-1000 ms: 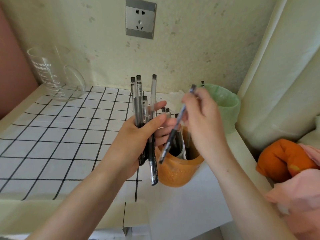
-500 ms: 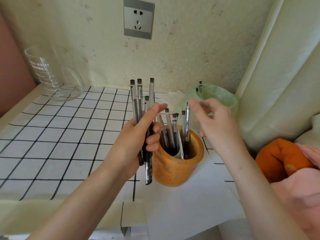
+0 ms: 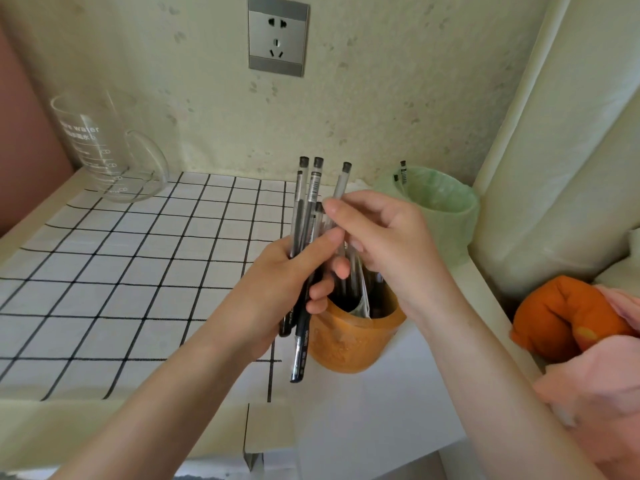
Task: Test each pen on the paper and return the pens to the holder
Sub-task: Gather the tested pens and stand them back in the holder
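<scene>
- A glass measuring jug (image 3: pixel 104 150) is standing at the back left corner of the black-checked cloth (image 3: pixel 104 271), well apart from the hands.
- One grey wall socket (image 3: pixel 278 39) is sitting on the wall above.
- A green lined container (image 3: pixel 446 216) is standing behind the right hand, with two pen tops (image 3: pixel 402 168) poking out of it.
- One orange cloth lump (image 3: pixel 568 313) and one pink cloth (image 3: pixel 595 393) are lying off the right edge of the table.
- The orange holder (image 3: pixel 346 348) is standing on the white paper (image 3: pixel 363 427), just right of the checked cloth.
- Both hands are hovering over the holder's mouth and blocking most of it, so the pens inside (image 3: pixel 349 285) are showing only as dark barrels and cannot be counted.
- The left hand (image 3: pixel 287 282) is gripping a bundle of pens (image 3: pixel 304 237) upright beside the holder's left rim, its thumb lying across the barrels.
- Four capped tops are sticking up above that hand, and two tips are hanging below it.
- The right hand (image 3: pixel 384 244) is reaching in from the right with curled fingers, pinching the clear pen (image 3: pixel 341 183) that is leaning out at the bundle's right side.
</scene>
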`<action>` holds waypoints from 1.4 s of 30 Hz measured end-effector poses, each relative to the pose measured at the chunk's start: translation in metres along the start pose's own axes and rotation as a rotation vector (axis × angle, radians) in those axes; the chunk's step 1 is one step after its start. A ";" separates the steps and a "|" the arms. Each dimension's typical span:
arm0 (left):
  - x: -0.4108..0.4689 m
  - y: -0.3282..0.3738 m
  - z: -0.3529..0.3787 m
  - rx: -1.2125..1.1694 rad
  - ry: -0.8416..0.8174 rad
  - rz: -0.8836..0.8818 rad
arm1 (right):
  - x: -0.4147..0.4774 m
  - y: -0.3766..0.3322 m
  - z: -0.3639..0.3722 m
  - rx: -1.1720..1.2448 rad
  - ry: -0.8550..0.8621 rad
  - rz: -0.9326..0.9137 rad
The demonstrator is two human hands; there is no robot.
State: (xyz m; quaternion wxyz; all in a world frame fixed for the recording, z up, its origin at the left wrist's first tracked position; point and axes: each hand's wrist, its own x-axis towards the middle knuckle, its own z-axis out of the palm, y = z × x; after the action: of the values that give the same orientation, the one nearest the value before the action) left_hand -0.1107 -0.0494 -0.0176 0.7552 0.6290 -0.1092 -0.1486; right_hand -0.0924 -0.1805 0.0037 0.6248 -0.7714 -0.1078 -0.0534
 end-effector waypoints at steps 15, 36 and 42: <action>0.008 -0.006 -0.017 -0.269 0.156 -0.009 | 0.003 0.002 -0.012 -0.057 0.274 -0.198; 0.012 -0.006 0.001 0.092 0.231 0.171 | -0.009 0.004 -0.031 -0.557 -0.222 0.016; 0.009 -0.006 0.002 0.187 0.232 0.210 | -0.013 0.008 -0.017 -0.459 -0.141 -0.366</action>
State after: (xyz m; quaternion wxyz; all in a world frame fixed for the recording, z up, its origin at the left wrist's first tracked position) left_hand -0.1033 -0.0558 -0.0230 0.7125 0.6944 -0.0999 0.0156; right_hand -0.1023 -0.2000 -0.0031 0.4052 -0.8621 -0.2733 -0.1343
